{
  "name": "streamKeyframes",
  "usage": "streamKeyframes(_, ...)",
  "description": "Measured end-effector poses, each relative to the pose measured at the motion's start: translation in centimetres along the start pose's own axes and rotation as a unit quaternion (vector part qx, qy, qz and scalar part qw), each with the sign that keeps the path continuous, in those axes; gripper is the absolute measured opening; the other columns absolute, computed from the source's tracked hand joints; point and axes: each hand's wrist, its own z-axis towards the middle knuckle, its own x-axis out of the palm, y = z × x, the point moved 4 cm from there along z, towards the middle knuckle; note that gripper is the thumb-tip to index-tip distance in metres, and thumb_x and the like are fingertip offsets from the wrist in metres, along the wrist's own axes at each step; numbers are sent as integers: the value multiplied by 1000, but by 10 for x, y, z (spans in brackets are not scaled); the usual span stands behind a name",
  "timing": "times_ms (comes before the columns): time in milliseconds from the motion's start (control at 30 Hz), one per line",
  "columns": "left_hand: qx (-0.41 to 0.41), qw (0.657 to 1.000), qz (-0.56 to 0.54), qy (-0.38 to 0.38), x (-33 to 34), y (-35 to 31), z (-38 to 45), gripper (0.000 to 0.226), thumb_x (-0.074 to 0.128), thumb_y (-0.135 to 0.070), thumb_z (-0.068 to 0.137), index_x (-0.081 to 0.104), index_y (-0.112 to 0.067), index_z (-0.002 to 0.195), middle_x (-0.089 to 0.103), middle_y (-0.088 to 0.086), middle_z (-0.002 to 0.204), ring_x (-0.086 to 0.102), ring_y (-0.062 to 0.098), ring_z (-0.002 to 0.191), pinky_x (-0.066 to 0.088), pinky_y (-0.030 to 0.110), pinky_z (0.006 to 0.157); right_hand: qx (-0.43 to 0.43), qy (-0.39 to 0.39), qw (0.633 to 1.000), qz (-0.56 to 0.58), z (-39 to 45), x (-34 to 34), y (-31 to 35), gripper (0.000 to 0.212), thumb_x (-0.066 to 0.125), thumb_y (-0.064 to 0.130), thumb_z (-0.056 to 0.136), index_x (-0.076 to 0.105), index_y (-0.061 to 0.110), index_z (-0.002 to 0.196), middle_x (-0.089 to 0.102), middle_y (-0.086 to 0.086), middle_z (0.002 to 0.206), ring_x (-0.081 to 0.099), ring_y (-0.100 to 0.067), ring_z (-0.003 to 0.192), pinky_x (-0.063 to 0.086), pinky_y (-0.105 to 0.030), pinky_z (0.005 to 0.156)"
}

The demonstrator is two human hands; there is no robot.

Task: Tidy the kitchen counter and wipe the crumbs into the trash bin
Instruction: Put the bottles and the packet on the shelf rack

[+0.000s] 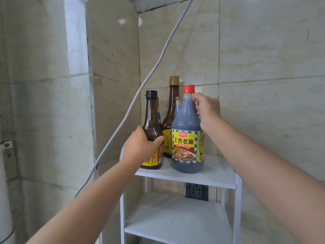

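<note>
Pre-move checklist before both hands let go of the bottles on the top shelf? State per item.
1. Black-capped bottle base fully on top shelf: cannot tell, it sits at the front left edge and left hand hides part of it.
2. Red-capped jug upright and seated: ok.
3. Right hand on the jug's neck and handle area: ok.
4. Grey cable apart from the left bottle: cannot tell, it passes close beside it.
5. Gold-capped bottle behind is upright: ok.
6. Lower shelf free for more bottles: ok.
</note>
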Motion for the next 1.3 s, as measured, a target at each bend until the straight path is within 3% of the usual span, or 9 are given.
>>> streamKeyframes(133,16,1000,9,6,5,6,-6,76,69,-42,78,32,-14,138,51,5,132,54,24,118,49,36,90,-28,10,999,-17,2,-1,-5,28,55,26,90,48,15,65,47,4,65,44,-7,58,36,-19,54)
streamKeyframes(300,14,1000,4,-4,6,9,-2,71,67,-38,82,32,-14,138,47,7,134,52,24,119,47,33,89,-60,-58,995,-53,10,4,-8,41,52,41,90,43,14,60,48,2,62,52,-16,70,43,-28,66)
streamKeyframes(433,-12,1000,16,5,5,17,9,74,67,-39,82,31,-12,140,46,10,133,54,27,116,49,35,89,-51,-58,996,-54,16,12,-12,42,54,42,89,43,14,59,49,1,63,53,-19,76,43,-31,71)
streamKeyframes(600,3,986,166,-18,2,11,9,68,61,-54,80,40,-12,129,51,7,127,48,24,121,48,33,89,-30,-27,999,-25,20,20,-17,38,53,42,89,47,14,64,52,1,69,55,-17,77,44,-30,72)
streamKeyframes(767,24,956,294,-8,-5,6,11,78,50,-64,81,37,-11,137,44,8,141,27,30,139,31,41,109,-35,-21,999,-19,21,30,-22,39,53,42,89,49,11,66,53,0,68,56,-19,78,45,-32,72)
streamKeyframes(900,-5,970,238,54,-7,13,17,72,53,-55,85,31,-14,140,43,12,139,35,34,133,33,48,107,-26,-13,1000,1,21,40,-25,38,54,40,89,46,14,63,53,2,68,55,-18,76,44,-30,70)
streamKeyframes(1000,-2,985,147,94,-6,19,20,67,57,-45,88,29,-15,140,50,11,132,53,28,118,49,38,93,-35,-16,999,-11,20,46,-25,38,53,41,89,47,16,63,53,3,68,56,-16,75,46,-31,73)
streamKeyframes(1167,17,984,148,99,-8,30,22,71,61,-38,87,25,-16,144,55,7,130,58,24,111,53,35,87,-59,-27,997,-35,20,49,-28,41,51,38,91,43,16,57,49,2,62,49,-12,64,44,-32,71)
streamKeyframes(1300,18,983,140,120,-6,30,15,77,63,-33,87,19,-14,147,52,8,133,56,24,116,51,34,92,-88,-32,994,-61,12,43,-28,28,58,33,87,52,13,69,58,-3,80,57,-18,81,48,-32,76)
